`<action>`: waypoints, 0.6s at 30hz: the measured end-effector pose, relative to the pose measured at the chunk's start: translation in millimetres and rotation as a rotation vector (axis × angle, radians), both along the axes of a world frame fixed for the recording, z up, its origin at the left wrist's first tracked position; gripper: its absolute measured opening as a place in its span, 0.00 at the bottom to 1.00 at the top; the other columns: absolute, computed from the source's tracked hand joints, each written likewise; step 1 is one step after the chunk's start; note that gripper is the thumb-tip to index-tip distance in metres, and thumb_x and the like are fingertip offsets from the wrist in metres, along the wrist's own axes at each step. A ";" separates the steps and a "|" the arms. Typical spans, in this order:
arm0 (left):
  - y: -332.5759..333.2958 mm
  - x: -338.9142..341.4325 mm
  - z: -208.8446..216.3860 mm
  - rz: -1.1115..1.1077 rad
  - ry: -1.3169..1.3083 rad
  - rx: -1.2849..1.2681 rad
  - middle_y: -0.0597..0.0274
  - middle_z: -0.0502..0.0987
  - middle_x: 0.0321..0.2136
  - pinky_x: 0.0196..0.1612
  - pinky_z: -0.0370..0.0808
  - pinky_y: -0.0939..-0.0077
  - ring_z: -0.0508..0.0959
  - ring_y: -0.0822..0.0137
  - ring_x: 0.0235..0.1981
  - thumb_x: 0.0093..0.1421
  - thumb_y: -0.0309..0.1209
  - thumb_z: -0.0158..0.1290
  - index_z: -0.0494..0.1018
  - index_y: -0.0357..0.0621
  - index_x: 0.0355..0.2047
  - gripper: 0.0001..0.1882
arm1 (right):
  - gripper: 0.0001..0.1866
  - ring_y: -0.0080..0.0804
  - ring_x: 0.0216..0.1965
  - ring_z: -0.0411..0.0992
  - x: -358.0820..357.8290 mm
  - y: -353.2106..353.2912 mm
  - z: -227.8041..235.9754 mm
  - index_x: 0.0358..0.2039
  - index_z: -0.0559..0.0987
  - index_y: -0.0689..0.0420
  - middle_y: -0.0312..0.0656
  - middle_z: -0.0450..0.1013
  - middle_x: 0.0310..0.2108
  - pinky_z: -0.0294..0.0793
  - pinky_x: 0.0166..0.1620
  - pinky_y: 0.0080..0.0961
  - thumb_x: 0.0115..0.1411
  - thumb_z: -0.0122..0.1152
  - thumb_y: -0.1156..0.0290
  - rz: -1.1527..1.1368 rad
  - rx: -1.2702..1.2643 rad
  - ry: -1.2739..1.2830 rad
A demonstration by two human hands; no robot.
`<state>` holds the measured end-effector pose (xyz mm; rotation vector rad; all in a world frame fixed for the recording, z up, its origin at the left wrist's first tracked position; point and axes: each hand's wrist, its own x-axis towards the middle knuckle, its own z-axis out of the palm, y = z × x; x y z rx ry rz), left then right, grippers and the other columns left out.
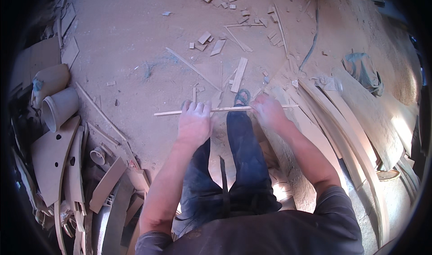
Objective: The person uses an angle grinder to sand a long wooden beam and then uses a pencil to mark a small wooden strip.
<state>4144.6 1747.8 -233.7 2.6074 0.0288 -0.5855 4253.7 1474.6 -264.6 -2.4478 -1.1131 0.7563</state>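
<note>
A thin, pale wooden strip (229,109) stretches crosswise in front of my legs, nearly level. My left hand (195,122) is closed around it left of the middle, and a short end sticks out past the fingers. Toward the other end my right hand (268,113) grips the same strip, with its fingertips pinched on it and the tip showing beyond. Below the strip, my sandalled foot (242,97) rests on the dusty floor beside a flat offcut of wood (239,75).
Wood blocks (204,37) and slats lie scattered over the floor (117,34) ahead. Boards with holes (54,154) and a pale bucket (60,107) are heaped at left. Long curved planks (346,133) lean at right, near a grey-green cloth (361,70) and a dark cable (313,41).
</note>
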 end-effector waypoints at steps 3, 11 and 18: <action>19.7 -0.1 26.1 0.002 0.274 0.015 0.46 0.82 0.39 0.47 0.77 0.52 0.81 0.48 0.45 0.66 0.51 0.53 0.77 0.42 0.51 0.26 | 0.13 0.44 0.41 0.75 -3.9 13.3 49.4 0.37 0.83 0.58 0.44 0.75 0.35 0.78 0.42 0.39 0.55 0.68 0.65 -0.019 -0.016 -0.031; 23.2 -44.7 89.7 0.213 0.359 0.075 0.46 0.83 0.34 0.41 0.79 0.53 0.84 0.46 0.38 0.69 0.58 0.44 0.80 0.44 0.48 0.30 | 0.15 0.46 0.40 0.75 -22.7 54.5 107.7 0.30 0.83 0.61 0.46 0.77 0.36 0.77 0.44 0.39 0.52 0.70 0.60 -0.058 -0.024 -0.119; 13.3 -91.9 85.0 0.450 0.606 0.086 0.47 0.84 0.39 0.48 0.79 0.57 0.84 0.50 0.44 0.70 0.54 0.45 0.84 0.43 0.40 0.28 | 0.14 0.46 0.39 0.79 -112.5 135.1 169.9 0.34 0.86 0.61 0.49 0.80 0.35 0.81 0.43 0.41 0.56 0.55 0.68 0.266 -0.450 -0.247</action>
